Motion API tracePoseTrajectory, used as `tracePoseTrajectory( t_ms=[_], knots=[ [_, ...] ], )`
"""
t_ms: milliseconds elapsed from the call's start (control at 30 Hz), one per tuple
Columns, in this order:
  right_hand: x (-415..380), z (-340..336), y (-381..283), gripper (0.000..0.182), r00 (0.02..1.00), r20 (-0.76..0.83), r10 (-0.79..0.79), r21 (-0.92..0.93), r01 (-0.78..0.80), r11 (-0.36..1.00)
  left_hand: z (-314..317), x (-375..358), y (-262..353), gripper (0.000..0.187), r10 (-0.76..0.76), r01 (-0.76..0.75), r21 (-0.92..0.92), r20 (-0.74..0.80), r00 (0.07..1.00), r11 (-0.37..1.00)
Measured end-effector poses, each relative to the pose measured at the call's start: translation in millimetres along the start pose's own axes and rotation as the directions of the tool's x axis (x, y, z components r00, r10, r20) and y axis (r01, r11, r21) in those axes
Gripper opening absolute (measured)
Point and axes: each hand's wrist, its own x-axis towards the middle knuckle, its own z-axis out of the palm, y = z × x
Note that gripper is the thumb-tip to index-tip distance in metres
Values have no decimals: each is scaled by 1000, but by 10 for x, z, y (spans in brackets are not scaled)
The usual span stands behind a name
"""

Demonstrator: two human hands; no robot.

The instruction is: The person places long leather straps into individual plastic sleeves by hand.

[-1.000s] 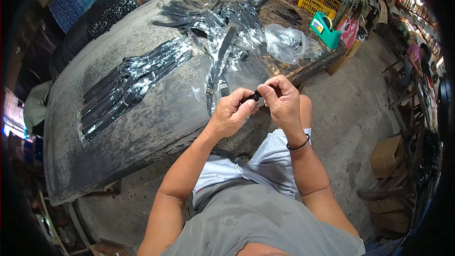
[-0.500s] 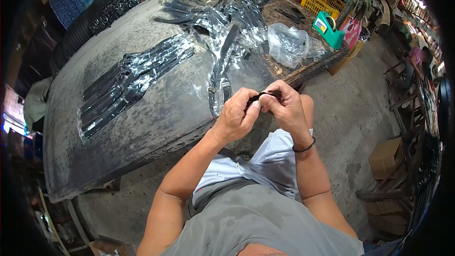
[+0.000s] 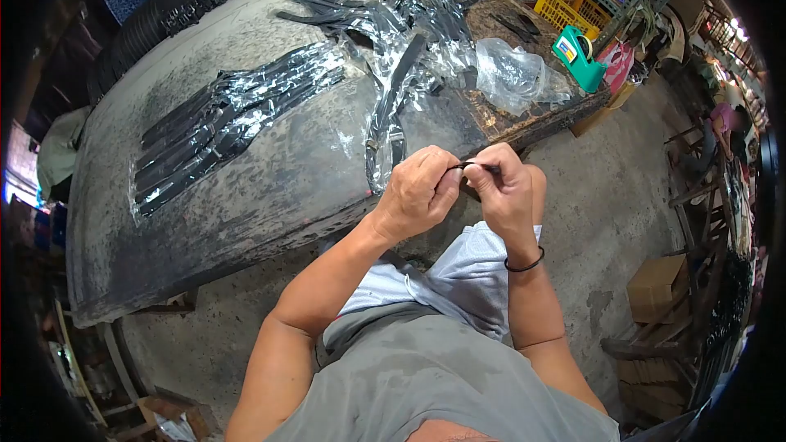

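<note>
My left hand [image 3: 419,190] and my right hand [image 3: 503,192] meet just past the table's near edge, fingers pinched. Between them runs a thin black strip [image 3: 463,165], gripped from both sides; most of it is covered by my fingers. Close to my left hand, a black belt in clear wrap [image 3: 383,123] lies with its buckle end toward me. Further left, a row of wrapped black belts [image 3: 233,119] rests flat on the worn table [image 3: 303,172]. A larger heap of black belts [image 3: 426,20] spreads over the far side.
A crumpled clear plastic bag [image 3: 512,74] and a green tape dispenser [image 3: 580,59] sit at the table's right end. Behind them are a yellow crate [image 3: 563,10] and metal shelving. A cardboard box [image 3: 657,288] stands to the right; another person [image 3: 724,119] appears at the far right.
My hands have drawn slightly apart, so a short stretch of the black strip shows between them. The camera view has shifted a little.
</note>
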Motion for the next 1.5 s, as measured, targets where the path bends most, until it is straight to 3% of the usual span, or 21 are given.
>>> tracePoseTrajectory(
  t_ms=[133, 200, 300, 367, 467, 533, 633, 700, 767, 833, 900, 933, 1033, 1067, 1100, 1167, 1233, 1333, 1367, 1433, 1500],
  knots=[
    [44, 78, -70, 12, 989, -85, -120, -133, 108, 985, 19, 2, -82, 23, -77, 78, -34, 18, 997, 996],
    [81, 67, -42, 18, 990, -126, 55, -78, -66, 995, -5, 33, -73, 28, -69, 69, -8, 11, 998, 998],
    [176, 89, -58, 23, 973, -164, 160, 114, -142, 983, -10, 80, 14, 36, -102, 102, 39, 0, 995, 994],
    [230, 89, -62, 26, 963, -169, 209, 213, -171, 962, -39, 89, 24, 34, -62, 56, 200, 25, 998, 978],
    [289, -1, -53, 26, 963, -120, 240, 262, -203, 943, -33, 68, 34, 33, -27, 23, 151, 26, 999, 988],
    [336, -124, -50, 28, 941, 167, 295, 285, -333, 899, -68, 74, 10, 33, 10, -15, 156, 36, 999, 988],
    [298, -79, -64, 30, 889, 265, 373, 454, -456, 765, -129, 100, 14, 31, 29, -42, 175, 73, 997, 984],
    [209, 33, -69, 31, 908, 184, 377, 358, -419, 835, -147, 106, 14, 30, 9, -27, 200, 91, 996, 980],
    [121, 145, -15, 32, 981, -45, 188, 98, -183, 978, -154, 89, -16, 28, -8, -13, 201, 102, 995, 979],
    [122, 95, -130, 33, 982, -48, 182, 67, -179, 982, -138, 40, -46, 27, 0, -22, 192, 114, 993, 981],
    [212, -76, -333, 31, 952, 150, 267, -289, -216, 933, -119, -8, -48, 26, 4, -27, 178, 130, 991, 984],
    [271, -154, -336, 31, 902, 237, 361, -273, -295, 916, -108, -23, -42, 25, -9, -16, 155, 158, 987, 988],
    [382, -260, -105, 31, 875, 388, 288, -164, -242, 956, -68, -9, -43, 24, -28, 7, 139, 145, 989, 990],
    [318, -126, -189, 32, 913, 227, 338, -134, -314, 940, -57, 14, -47, 23, -36, 21, 151, 95, 995, 988],
    [224, 81, -488, 32, 955, -48, 292, -263, -294, 919, -57, 34, -38, 23, -32, 17, 151, 93, 995, 988],
    [23, 202, 17, 31, 980, -155, 127, -110, -145, 983, -71, 61, -13, 22, -33, 25, 169, 45, 998, 985],
    [-24, 211, 25, 31, 967, -170, 188, -19, -194, 981, -60, 3, -51, 23, -29, 18, 162, 63, 998, 987],
    [67, 39, 64, 29, 981, 34, 192, -108, -188, 976, -84, -44, -49, 27, -55, 19, 214, 162, 985, 977],
    [114, 24, 46, 29, 980, 25, 196, -104, -193, 976, -79, -32, -28, 27, -53, 16, 212, 172, 984, 977],
    [176, -6, 4, 29, 958, 74, 277, -86, -271, 959, -52, 13, 3, 27, -40, 18, 247, 86, 996, 969],
    [151, 67, -72, 29, 970, 22, 242, -112, -238, 965, -60, 35, 4, 27, -16, -2, 256, 69, 998, 967]
  ],
)
